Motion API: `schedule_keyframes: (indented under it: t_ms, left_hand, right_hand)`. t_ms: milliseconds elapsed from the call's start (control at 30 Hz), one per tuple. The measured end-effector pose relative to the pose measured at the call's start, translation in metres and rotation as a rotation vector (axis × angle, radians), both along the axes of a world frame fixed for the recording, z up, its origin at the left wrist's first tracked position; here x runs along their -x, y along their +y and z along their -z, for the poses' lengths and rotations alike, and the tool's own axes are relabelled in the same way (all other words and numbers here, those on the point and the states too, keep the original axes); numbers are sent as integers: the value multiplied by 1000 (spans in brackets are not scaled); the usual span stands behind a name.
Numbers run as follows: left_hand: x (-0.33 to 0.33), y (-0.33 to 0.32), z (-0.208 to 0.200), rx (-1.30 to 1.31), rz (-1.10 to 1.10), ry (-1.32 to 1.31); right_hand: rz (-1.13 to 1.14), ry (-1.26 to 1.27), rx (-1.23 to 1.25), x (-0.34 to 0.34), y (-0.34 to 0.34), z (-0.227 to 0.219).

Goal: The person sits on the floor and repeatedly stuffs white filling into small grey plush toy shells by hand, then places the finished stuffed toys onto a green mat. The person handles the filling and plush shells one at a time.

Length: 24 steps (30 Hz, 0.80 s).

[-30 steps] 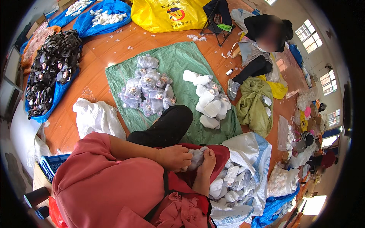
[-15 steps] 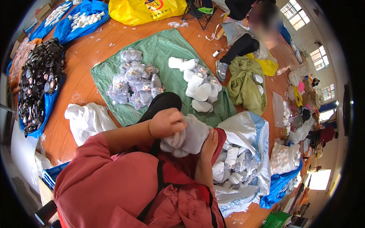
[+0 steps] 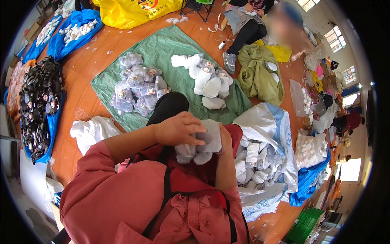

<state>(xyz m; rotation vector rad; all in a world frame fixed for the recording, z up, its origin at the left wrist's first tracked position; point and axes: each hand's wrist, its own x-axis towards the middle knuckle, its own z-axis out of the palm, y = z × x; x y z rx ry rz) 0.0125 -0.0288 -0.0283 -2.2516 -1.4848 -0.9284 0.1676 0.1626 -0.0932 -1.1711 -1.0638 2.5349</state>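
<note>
A grey plush toy, soft and rounded with stubby lobes at its lower side, is held over my lap. My right hand grips its right edge; most of those fingers are behind the plush. My left hand grasps the left side, with its fingers bent over the upper surface. To the right, an open white woven sack holds many small white and grey stuffed pieces. Beyond my knee, grey plush toys in clear wrapping lie heaped on a green sheet, left of a pile of white-and-grey pieces.
Black items with round parts fill a blue sack at far left. A white bag lies by my left elbow. Across the sheet, a person in grey shoes sits beside an olive sack. A green crate stands lower right.
The plush toy has turned in my hands, and its lobes now point down toward me. My left hand has gone from curled fingers to lying across the plush. The view has shifted slightly.
</note>
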Motion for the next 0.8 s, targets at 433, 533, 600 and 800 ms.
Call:
schedule_keyframes:
  t_ms: [433,533,600,800]
  left_hand:
    - [-16,-1,10,89,-530,-1041]
    - [-18,-5,-8,181,-642,-1004]
    - [-23,-4,-5,266,-617,-924]
    - [-41,1,-14,220,-489,-663]
  right_hand:
    - [-291,58,-645,-19,1,1]
    - [-485,242,-959,-26,9,-28]
    - [-584,202,-1008,-24,-6,-60]
    - [-708,269,-818,-19,-17,-21]
